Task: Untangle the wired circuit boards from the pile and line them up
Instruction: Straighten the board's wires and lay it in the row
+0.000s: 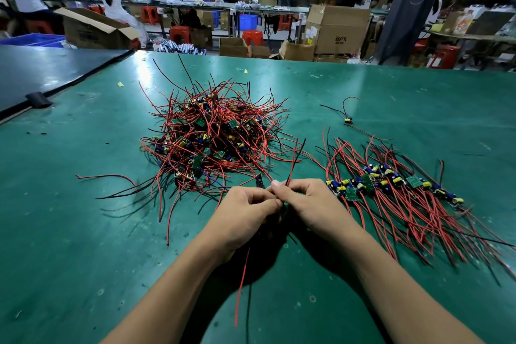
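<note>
With your left hand [245, 209] and right hand [310, 204] both pinching 1 red-and-black wire pair [291, 169] beside the tangled pile of green wired circuit boards [212, 134], draw slowly, then lay it against the aligned row [391, 184].

One cam only, so nothing is shared w/ a 2nd view. The scene is taken from head height, wide-angle (uprights near the sides are seen leaning), faced fwd and tilted down over the green table [83, 232]. The left hand [245, 212] and right hand [310, 204], with the wires [292, 170] pinched by them, are framed nearest, bottom centre. The pile [212, 131] is set mid-distance, the workshop [337, 28] behind.
</note>
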A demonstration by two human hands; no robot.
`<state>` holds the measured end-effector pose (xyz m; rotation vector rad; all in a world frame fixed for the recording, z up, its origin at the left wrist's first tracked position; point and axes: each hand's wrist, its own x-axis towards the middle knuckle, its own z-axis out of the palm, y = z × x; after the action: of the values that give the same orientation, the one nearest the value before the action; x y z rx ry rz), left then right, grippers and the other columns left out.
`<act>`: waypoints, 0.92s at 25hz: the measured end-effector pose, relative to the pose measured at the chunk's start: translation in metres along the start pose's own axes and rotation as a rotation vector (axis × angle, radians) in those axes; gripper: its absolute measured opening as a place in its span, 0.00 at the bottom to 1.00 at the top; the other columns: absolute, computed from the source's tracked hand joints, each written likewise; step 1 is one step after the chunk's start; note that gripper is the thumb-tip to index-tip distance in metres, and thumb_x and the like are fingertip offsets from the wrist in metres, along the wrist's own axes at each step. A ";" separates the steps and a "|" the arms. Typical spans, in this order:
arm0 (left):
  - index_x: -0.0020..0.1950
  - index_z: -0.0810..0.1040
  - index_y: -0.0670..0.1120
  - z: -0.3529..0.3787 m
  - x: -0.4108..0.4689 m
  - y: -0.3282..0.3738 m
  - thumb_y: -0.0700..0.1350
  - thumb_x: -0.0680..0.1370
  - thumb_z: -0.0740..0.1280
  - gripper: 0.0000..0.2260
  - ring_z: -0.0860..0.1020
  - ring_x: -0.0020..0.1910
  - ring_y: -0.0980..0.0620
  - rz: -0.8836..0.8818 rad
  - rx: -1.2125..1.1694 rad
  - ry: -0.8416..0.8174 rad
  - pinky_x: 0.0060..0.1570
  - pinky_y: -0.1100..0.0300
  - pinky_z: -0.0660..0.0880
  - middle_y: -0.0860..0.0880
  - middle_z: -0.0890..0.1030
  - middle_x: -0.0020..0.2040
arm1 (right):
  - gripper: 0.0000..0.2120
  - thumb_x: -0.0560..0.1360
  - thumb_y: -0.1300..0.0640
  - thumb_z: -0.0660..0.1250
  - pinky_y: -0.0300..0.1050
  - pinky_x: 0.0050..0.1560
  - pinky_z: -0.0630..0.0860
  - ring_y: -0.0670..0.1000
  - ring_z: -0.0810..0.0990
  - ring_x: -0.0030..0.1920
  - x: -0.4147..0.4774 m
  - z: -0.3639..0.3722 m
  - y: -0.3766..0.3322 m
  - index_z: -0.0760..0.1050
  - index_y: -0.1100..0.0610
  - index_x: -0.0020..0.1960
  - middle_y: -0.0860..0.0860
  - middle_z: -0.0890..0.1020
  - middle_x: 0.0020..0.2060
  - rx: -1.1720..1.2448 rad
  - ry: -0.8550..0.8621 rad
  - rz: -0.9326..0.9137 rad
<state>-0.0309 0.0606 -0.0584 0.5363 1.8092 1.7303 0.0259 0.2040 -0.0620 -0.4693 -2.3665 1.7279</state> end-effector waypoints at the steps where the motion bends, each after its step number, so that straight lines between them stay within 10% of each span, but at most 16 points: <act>1: 0.41 0.81 0.34 0.000 0.000 0.000 0.37 0.77 0.68 0.08 0.73 0.24 0.50 0.002 0.005 0.002 0.26 0.64 0.69 0.43 0.79 0.31 | 0.14 0.79 0.45 0.67 0.46 0.45 0.80 0.50 0.84 0.39 0.001 -0.001 0.000 0.86 0.53 0.45 0.49 0.87 0.37 -0.075 0.063 -0.033; 4: 0.42 0.81 0.35 0.001 0.001 0.001 0.37 0.77 0.68 0.07 0.72 0.23 0.51 0.002 0.004 0.000 0.24 0.65 0.69 0.44 0.79 0.31 | 0.14 0.80 0.46 0.66 0.45 0.35 0.76 0.47 0.80 0.31 0.004 0.005 0.002 0.86 0.52 0.44 0.47 0.83 0.29 -0.123 0.202 -0.064; 11: 0.44 0.82 0.38 0.004 -0.001 0.005 0.36 0.78 0.66 0.06 0.72 0.22 0.51 -0.053 -0.117 -0.027 0.23 0.65 0.70 0.43 0.79 0.31 | 0.23 0.83 0.44 0.58 0.35 0.21 0.59 0.43 0.62 0.22 0.008 0.003 -0.002 0.86 0.54 0.42 0.45 0.74 0.29 0.625 0.030 0.177; 23: 0.45 0.84 0.37 0.005 0.000 0.000 0.38 0.79 0.67 0.07 0.72 0.22 0.56 0.043 -0.058 0.018 0.22 0.68 0.67 0.53 0.84 0.33 | 0.19 0.78 0.41 0.67 0.38 0.25 0.61 0.45 0.65 0.23 0.000 0.007 -0.001 0.86 0.56 0.46 0.49 0.69 0.24 0.270 -0.038 0.108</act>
<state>-0.0282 0.0642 -0.0581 0.5405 1.7660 1.8164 0.0229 0.1973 -0.0632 -0.5323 -2.1208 2.0833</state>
